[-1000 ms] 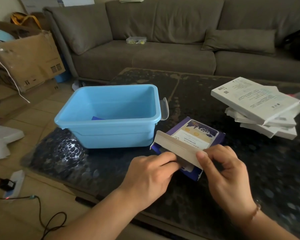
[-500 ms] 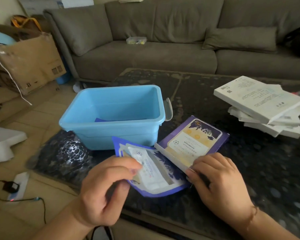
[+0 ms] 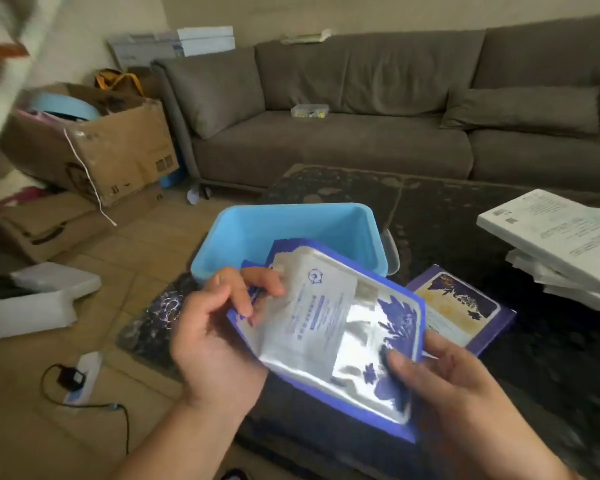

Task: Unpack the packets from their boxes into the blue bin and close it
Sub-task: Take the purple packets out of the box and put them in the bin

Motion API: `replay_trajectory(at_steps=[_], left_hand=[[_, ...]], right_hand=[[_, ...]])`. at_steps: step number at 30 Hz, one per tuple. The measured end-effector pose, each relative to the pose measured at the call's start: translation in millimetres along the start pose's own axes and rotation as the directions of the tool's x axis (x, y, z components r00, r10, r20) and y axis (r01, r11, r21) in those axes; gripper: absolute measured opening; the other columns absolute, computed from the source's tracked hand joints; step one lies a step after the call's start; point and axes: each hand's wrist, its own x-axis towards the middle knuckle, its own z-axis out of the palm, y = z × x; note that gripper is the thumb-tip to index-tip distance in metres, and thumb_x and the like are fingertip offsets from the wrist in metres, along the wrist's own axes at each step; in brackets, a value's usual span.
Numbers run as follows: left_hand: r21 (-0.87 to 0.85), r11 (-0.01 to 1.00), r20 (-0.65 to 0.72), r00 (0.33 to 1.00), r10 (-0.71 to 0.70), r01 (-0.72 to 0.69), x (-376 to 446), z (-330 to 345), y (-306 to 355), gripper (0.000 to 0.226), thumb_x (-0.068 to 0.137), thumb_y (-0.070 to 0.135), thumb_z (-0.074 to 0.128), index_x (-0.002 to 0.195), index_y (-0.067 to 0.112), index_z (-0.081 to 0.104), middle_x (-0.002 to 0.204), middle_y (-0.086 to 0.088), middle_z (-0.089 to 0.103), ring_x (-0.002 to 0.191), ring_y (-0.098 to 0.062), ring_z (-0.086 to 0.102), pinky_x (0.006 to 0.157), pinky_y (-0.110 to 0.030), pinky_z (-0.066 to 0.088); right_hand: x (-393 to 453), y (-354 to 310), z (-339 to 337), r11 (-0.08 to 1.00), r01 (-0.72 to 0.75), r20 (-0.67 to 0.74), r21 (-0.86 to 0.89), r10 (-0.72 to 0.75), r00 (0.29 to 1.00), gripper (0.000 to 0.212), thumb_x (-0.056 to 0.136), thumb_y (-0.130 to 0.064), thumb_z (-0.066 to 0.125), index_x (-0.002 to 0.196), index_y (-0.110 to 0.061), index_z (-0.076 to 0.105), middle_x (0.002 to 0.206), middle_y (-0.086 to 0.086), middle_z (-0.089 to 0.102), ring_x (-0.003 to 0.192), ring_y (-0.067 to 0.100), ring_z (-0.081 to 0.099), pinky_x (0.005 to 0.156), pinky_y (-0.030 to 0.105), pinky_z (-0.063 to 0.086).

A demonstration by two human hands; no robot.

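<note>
The left hand pinches the upper left edge of a stack of silver and purple packets, thumb and fingers pressed on it. The right hand grips the same stack at its lower right corner. The stack is held tilted, in front of the blue bin, covering its near wall; the bin stands open, its contents hidden. Right of the bin the purple box lies flat on the dark table, and further right is a pile of white boxes.
</note>
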Motion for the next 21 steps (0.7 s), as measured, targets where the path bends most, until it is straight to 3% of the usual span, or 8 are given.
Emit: replay_trajectory(at_steps=[3,5,9,12,15,16,18,21], left_hand=[[0.225,0.973,0.141,0.99,0.014,-0.045,10.1,-16.0,-4.2,0.002,0.06,0.014,0.057,0.059,0.016,0.057,0.087,-0.009,0.067,0.091,-0.023,0.064,0.08,-0.03,0.053],[0.452,0.889,0.098,0.995,0.025,-0.067,12.6,-24.1,-8.9,0.014,0.062,0.009,0.065,0.067,0.021,0.061,0.1,0.001,0.069,0.096,-0.02,0.067,0.077,-0.036,0.055],[0.747,0.647,0.082,0.987,0.14,-0.154,13.7,-26.2,-14.8,0.033,0.079,-0.009,0.071,0.075,0.023,0.063,0.104,0.01,0.066,0.087,-0.015,0.069,0.072,-0.044,0.061],[0.841,0.409,0.227,0.917,0.328,-0.355,21.6,-29.2,-8.4,0.014,0.081,0.004,0.067,0.082,0.018,0.064,0.1,0.011,0.064,0.096,-0.015,0.065,0.077,-0.029,0.056],[0.941,0.063,0.292,0.89,0.351,-0.334,29.8,-33.2,2.8,0.012,0.081,0.024,0.064,0.093,0.024,0.064,0.102,0.017,0.061,0.104,-0.011,0.055,0.088,-0.032,0.046],[0.957,0.005,0.273,0.899,0.342,-0.292,31.8,-35.3,4.7,0.017,0.079,0.028,0.063,0.096,0.027,0.063,0.105,0.02,0.059,0.105,-0.01,0.051,0.089,-0.037,0.046],[0.982,0.039,0.163,0.934,0.318,-0.184,35.4,-38.8,8.1,0.023,0.081,0.029,0.063,0.104,0.031,0.06,0.112,0.021,0.054,0.11,-0.009,0.045,0.092,-0.046,0.046],[0.967,0.248,-0.017,0.958,0.287,-0.057,42.5,-41.0,14.4,0.037,0.078,0.024,0.062,0.112,0.035,0.052,0.116,0.022,0.047,0.116,-0.011,0.047,0.092,-0.048,0.051]], right_hand=[[-4.2,-20.0,-0.5,0.961,0.184,-0.185,-0.208,-0.223,0.957,0.023,0.074,-0.005,0.071,0.096,-0.007,0.074,0.092,0.022,0.075,0.078,0.034,0.074,0.06,0.033,0.061],[-10.6,-37.4,0.4,0.847,0.258,-0.214,-0.464,-0.39,0.896,0.023,0.074,-0.007,0.066,0.093,-0.014,0.074,0.082,0.01,0.077,0.071,0.026,0.075,0.055,0.024,0.058],[-14.1,-70.0,7.6,0.513,0.252,-0.098,-0.82,-0.561,0.822,0.02,0.075,-0.04,0.069,0.094,-0.048,0.068,0.075,-0.011,0.076,0.063,0.013,0.074,0.058,0.033,0.06],[-2.6,-94.0,13.6,0.359,0.242,-0.024,-0.901,-0.6,0.8,0.025,0.073,-0.062,0.065,0.097,-0.054,0.063,0.079,-0.017,0.075,0.065,0.01,0.074,0.062,0.046,0.06],[29.5,-119.3,24.4,0.388,0.302,-0.044,-0.871,-0.673,0.739,0.015,0.079,-0.041,0.073,0.092,-0.044,0.067,0.078,-0.011,0.076,0.063,0.013,0.074,0.064,0.046,0.059],[44.4,-127.0,28.5,0.413,0.305,-0.062,-0.858,-0.673,0.737,0.015,0.082,-0.03,0.074,0.093,-0.037,0.068,0.078,-0.008,0.076,0.063,0.014,0.074,0.067,0.045,0.059],[76.5,-136.5,40.2,0.445,0.254,-0.087,-0.859,-0.615,0.784,0.019,0.083,-0.015,0.073,0.099,-0.024,0.067,0.081,0.001,0.076,0.066,0.016,0.074,0.069,0.042,0.06],[120.8,-128.8,56.4,0.493,0.058,-0.142,-0.868,-0.359,0.922,0.02,0.085,-0.005,0.07,0.103,-0.011,0.063,0.087,0.01,0.074,0.065,0.022,0.074,0.06,0.038,0.061]])
